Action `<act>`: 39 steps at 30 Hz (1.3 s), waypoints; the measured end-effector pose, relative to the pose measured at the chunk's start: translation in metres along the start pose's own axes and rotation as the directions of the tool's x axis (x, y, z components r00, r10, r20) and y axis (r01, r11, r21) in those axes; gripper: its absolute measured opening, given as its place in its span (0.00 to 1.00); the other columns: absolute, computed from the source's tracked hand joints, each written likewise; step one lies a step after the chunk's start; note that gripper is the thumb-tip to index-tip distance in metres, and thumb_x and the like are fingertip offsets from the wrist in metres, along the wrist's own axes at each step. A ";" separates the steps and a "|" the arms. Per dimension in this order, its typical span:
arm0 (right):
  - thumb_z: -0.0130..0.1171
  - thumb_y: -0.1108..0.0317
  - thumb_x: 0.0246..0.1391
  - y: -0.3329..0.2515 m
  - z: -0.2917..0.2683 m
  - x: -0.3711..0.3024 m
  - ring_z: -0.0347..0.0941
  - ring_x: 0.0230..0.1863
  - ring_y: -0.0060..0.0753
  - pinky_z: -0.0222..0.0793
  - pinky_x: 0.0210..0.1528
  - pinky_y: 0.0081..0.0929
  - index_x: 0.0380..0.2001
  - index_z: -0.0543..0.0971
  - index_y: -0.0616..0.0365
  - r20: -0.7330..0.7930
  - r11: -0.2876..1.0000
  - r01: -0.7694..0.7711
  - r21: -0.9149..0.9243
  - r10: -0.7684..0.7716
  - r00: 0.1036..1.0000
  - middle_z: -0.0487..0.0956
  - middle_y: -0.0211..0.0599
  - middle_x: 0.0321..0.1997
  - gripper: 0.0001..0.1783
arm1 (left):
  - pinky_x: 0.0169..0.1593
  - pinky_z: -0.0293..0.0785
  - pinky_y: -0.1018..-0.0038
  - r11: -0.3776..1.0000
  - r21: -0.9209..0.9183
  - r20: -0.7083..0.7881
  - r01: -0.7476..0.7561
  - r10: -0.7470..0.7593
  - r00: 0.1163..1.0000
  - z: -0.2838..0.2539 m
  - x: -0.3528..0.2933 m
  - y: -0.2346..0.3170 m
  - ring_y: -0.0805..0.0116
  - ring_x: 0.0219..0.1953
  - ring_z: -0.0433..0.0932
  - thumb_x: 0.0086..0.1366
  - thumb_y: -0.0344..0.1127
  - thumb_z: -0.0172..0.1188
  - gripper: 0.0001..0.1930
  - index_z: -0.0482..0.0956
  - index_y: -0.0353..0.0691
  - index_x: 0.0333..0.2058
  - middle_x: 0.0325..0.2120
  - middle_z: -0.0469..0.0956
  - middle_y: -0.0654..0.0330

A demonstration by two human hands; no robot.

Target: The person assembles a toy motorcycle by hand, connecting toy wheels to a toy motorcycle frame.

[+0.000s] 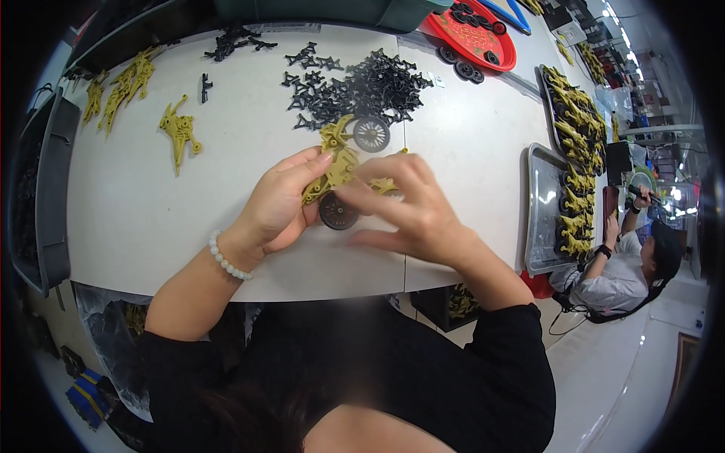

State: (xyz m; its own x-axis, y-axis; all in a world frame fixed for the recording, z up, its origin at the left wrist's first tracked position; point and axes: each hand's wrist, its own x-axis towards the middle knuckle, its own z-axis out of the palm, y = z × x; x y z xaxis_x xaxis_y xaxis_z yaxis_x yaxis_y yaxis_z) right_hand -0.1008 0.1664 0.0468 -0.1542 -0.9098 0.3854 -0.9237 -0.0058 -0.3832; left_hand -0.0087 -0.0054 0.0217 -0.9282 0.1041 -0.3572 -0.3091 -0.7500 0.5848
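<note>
My left hand [281, 198] is closed on a yellow plastic toy frame [341, 167], held above the table's near half. Two black spoked wheels show at this frame: one wheel [371, 134] at its far end, the other wheel [339, 211] by its near side. Over the frame's right side is my right hand [414, 208], partly blurred, its thumb and forefinger apart. The forefinger reaches to the frame; whether it touches cannot be made out. Small yellow parts show behind the right hand, partly hidden by it.
Beyond my hands lies a heap of small black parts [385, 84]. Yellow frames [180, 134] lie to the left, near a black bin [45, 189]. A red tray [468, 38] holds wheels. Right, a metal tray [545, 211] bears assembled yellow pieces; another person [615, 264] sits beyond.
</note>
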 end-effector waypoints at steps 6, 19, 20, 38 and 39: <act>0.69 0.69 0.28 0.048 -0.036 -0.027 0.65 0.48 0.40 0.64 0.48 0.34 0.45 0.75 0.54 -0.015 0.961 -0.258 -0.098 0.258 0.966 0.71 0.38 0.47 0.32 | 0.44 0.77 0.65 0.999 0.016 -0.040 -0.042 0.042 0.998 -0.007 0.002 0.009 0.47 0.42 0.76 0.69 0.39 0.34 0.19 0.61 0.30 0.51 0.41 0.72 0.40; 0.50 0.75 0.43 0.065 -0.036 -0.043 0.72 0.33 0.27 0.67 0.37 0.25 0.34 0.75 0.63 0.150 0.702 -0.293 0.649 0.259 0.954 0.77 0.36 0.31 0.12 | 0.40 0.78 0.66 0.991 0.075 -0.073 -0.110 0.115 0.991 -0.015 0.007 0.015 0.54 0.38 0.78 0.69 0.39 0.34 0.19 0.63 0.30 0.50 0.39 0.73 0.42; 0.50 0.75 0.45 0.062 -0.040 -0.042 0.72 0.32 0.25 0.67 0.37 0.23 0.35 0.75 0.64 0.221 0.534 -0.372 0.759 0.326 0.919 0.76 0.35 0.31 0.11 | 0.41 0.78 0.66 0.993 0.079 -0.062 -0.084 0.089 0.994 -0.014 0.008 0.013 0.55 0.38 0.78 0.69 0.39 0.34 0.19 0.63 0.30 0.50 0.39 0.73 0.42; 0.50 0.71 0.51 0.038 -0.023 0.024 0.64 0.29 0.15 0.61 0.32 0.16 0.33 0.75 0.66 0.480 0.412 -0.674 0.614 0.483 0.732 0.72 0.26 0.26 0.09 | 0.45 0.73 0.70 0.991 0.093 0.057 0.093 -0.099 0.993 0.003 0.000 0.001 0.58 0.41 0.77 0.64 0.63 0.31 0.35 0.63 0.33 0.51 0.41 0.73 0.52; 0.50 0.71 0.51 0.039 -0.022 0.023 0.64 0.29 0.16 0.62 0.33 0.17 0.33 0.75 0.66 0.459 0.444 -0.668 0.597 0.494 0.739 0.72 0.27 0.26 0.09 | 0.45 0.73 0.71 0.990 0.097 0.069 0.103 -0.109 0.992 0.002 0.001 0.001 0.59 0.41 0.77 0.65 0.63 0.31 0.35 0.63 0.34 0.51 0.41 0.73 0.53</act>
State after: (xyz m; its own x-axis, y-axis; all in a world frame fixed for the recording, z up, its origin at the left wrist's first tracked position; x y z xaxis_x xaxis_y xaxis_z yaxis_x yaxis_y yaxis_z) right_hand -0.1482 0.1542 0.0597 -0.4089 -0.8654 -0.2896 -0.0979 0.3570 -0.9289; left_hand -0.0106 -0.0047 0.0236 -0.9008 0.2304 -0.3680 -0.4213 -0.6684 0.6130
